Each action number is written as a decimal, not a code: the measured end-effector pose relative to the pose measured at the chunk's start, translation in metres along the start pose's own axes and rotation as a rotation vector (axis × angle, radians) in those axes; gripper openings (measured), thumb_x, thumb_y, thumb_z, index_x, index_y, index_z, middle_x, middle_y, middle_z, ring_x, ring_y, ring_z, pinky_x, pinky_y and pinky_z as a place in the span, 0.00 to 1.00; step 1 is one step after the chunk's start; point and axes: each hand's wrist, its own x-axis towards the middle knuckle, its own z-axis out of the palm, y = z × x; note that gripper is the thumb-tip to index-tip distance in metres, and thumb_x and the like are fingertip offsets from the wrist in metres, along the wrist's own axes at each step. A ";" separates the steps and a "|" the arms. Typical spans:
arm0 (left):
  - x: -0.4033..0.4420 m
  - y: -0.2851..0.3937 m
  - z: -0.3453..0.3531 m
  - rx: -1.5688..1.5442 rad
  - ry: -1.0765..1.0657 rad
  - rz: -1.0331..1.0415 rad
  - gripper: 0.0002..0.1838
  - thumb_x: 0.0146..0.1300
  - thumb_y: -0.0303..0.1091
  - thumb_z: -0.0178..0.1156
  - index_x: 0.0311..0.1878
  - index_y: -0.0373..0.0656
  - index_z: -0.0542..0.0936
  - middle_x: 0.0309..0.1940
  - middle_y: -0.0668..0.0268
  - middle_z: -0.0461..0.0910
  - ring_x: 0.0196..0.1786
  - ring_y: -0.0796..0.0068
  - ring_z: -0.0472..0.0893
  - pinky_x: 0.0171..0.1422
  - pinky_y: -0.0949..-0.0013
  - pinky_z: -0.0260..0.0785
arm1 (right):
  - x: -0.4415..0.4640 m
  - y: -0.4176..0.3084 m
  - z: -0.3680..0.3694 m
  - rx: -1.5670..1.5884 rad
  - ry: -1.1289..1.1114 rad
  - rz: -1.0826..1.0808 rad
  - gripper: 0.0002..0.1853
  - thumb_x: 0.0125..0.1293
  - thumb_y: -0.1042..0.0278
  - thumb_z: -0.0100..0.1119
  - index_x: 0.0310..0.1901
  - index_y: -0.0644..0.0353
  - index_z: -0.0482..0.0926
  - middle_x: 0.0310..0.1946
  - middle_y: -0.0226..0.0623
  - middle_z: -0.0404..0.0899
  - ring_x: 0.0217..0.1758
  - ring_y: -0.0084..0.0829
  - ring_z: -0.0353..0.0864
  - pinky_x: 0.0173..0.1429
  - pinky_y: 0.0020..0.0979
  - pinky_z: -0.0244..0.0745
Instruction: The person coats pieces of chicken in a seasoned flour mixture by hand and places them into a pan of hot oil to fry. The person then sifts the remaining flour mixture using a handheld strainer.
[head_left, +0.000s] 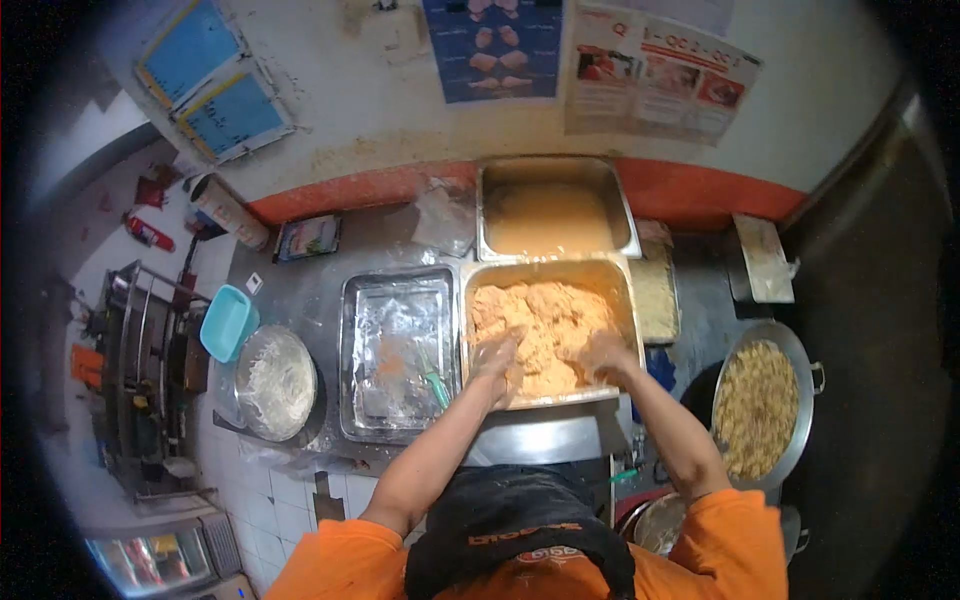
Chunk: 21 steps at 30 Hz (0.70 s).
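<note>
blue poster (495, 50) on wall (340, 90); red extinguisher (149, 232)

Both hands, left (497, 358) and right (605, 355), are resting in the food mixture (545, 308) inside the near pan (625, 310). The far pan (623, 205) is standing directly behind. Leftward, a tray (400, 310) is holding a handled utensil (437, 388); beyond, a bowl (308, 385) is sitting before a basin (228, 318). A wok (806, 400) is standing right.
</note>
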 end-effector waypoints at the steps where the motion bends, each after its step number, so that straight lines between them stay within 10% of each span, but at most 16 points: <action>1: -0.004 0.007 0.001 -0.054 -0.054 -0.032 0.20 0.62 0.41 0.65 0.55 0.42 0.78 0.48 0.63 0.77 0.43 0.73 0.76 0.44 0.70 0.72 | -0.001 -0.013 -0.003 0.102 0.056 0.140 0.29 0.50 0.43 0.72 0.33 0.69 0.83 0.20 0.39 0.80 0.26 0.35 0.80 0.30 0.38 0.74; 2: -0.005 0.007 -0.001 -0.110 -0.103 -0.074 0.23 0.65 0.38 0.63 0.60 0.40 0.75 0.54 0.59 0.78 0.49 0.70 0.78 0.51 0.69 0.73 | -0.009 -0.035 -0.012 0.205 0.099 0.286 0.30 0.51 0.41 0.71 0.32 0.69 0.83 0.21 0.38 0.80 0.26 0.32 0.78 0.29 0.37 0.72; 3: 0.008 -0.004 -0.007 -0.012 -0.053 -0.075 0.25 0.63 0.43 0.66 0.60 0.41 0.76 0.48 0.62 0.80 0.39 0.73 0.79 0.38 0.70 0.74 | -0.013 -0.059 -0.027 0.484 -0.014 0.416 0.29 0.55 0.44 0.71 0.38 0.70 0.82 0.23 0.37 0.79 0.28 0.27 0.77 0.29 0.34 0.71; 6: -0.012 0.014 0.019 0.050 0.022 -0.173 0.27 0.62 0.45 0.67 0.60 0.43 0.76 0.39 0.68 0.79 0.31 0.79 0.75 0.29 0.76 0.68 | 0.002 -0.066 -0.006 1.142 -0.017 0.182 0.29 0.59 0.48 0.69 0.45 0.71 0.80 0.30 0.39 0.81 0.31 0.28 0.77 0.32 0.34 0.72; 7: 0.003 -0.003 0.011 0.032 -0.070 -0.223 0.26 0.60 0.48 0.68 0.59 0.47 0.78 0.56 0.65 0.72 0.44 0.76 0.70 0.40 0.73 0.68 | -0.002 -0.070 -0.013 1.201 -0.041 0.250 0.22 0.61 0.56 0.67 0.47 0.69 0.80 0.34 0.39 0.82 0.33 0.28 0.78 0.35 0.36 0.74; 12: 0.010 -0.043 -0.016 -0.234 -0.248 -0.109 0.30 0.63 0.43 0.64 0.67 0.46 0.69 0.43 0.68 0.75 0.36 0.78 0.73 0.38 0.75 0.67 | -0.013 -0.093 -0.042 0.851 0.273 0.214 0.18 0.58 0.70 0.63 0.49 0.69 0.79 0.34 0.38 0.83 0.34 0.27 0.80 0.37 0.32 0.76; 14: -0.018 -0.021 -0.038 0.099 -0.692 0.360 0.31 0.61 0.36 0.62 0.68 0.47 0.66 0.33 0.69 0.75 0.29 0.79 0.75 0.33 0.78 0.66 | -0.020 -0.102 -0.045 0.859 0.372 0.399 0.18 0.55 0.71 0.67 0.48 0.68 0.80 0.40 0.47 0.85 0.40 0.33 0.84 0.45 0.34 0.77; 15: 0.001 -0.004 -0.021 0.500 -0.282 -0.150 0.33 0.54 0.27 0.60 0.67 0.44 0.67 0.31 0.66 0.76 0.30 0.79 0.77 0.31 0.76 0.69 | -0.030 -0.125 -0.067 0.687 0.389 0.362 0.19 0.55 0.72 0.65 0.47 0.72 0.79 0.38 0.51 0.84 0.39 0.33 0.84 0.44 0.35 0.77; 16: -0.024 0.007 -0.042 0.164 -0.787 0.269 0.26 0.67 0.37 0.56 0.67 0.47 0.67 0.46 0.58 0.78 0.27 0.77 0.78 0.23 0.73 0.72 | -0.039 -0.130 -0.075 0.682 0.384 0.381 0.19 0.55 0.72 0.65 0.47 0.72 0.79 0.38 0.51 0.84 0.39 0.33 0.84 0.44 0.35 0.77; 18: -0.041 0.068 0.020 -0.381 0.032 -0.495 0.24 0.69 0.38 0.53 0.67 0.45 0.68 0.42 0.60 0.80 0.28 0.77 0.80 0.25 0.75 0.74 | -0.046 -0.131 -0.082 0.590 0.337 0.289 0.19 0.55 0.72 0.65 0.48 0.73 0.79 0.38 0.52 0.84 0.41 0.36 0.85 0.46 0.36 0.78; 21: -0.033 0.049 0.005 -0.352 -0.047 -0.402 0.26 0.68 0.38 0.54 0.67 0.40 0.67 0.39 0.60 0.78 0.28 0.74 0.78 0.29 0.71 0.73 | -0.048 -0.110 -0.080 0.861 0.374 0.326 0.19 0.57 0.66 0.68 0.46 0.72 0.82 0.39 0.52 0.84 0.42 0.36 0.85 0.47 0.33 0.78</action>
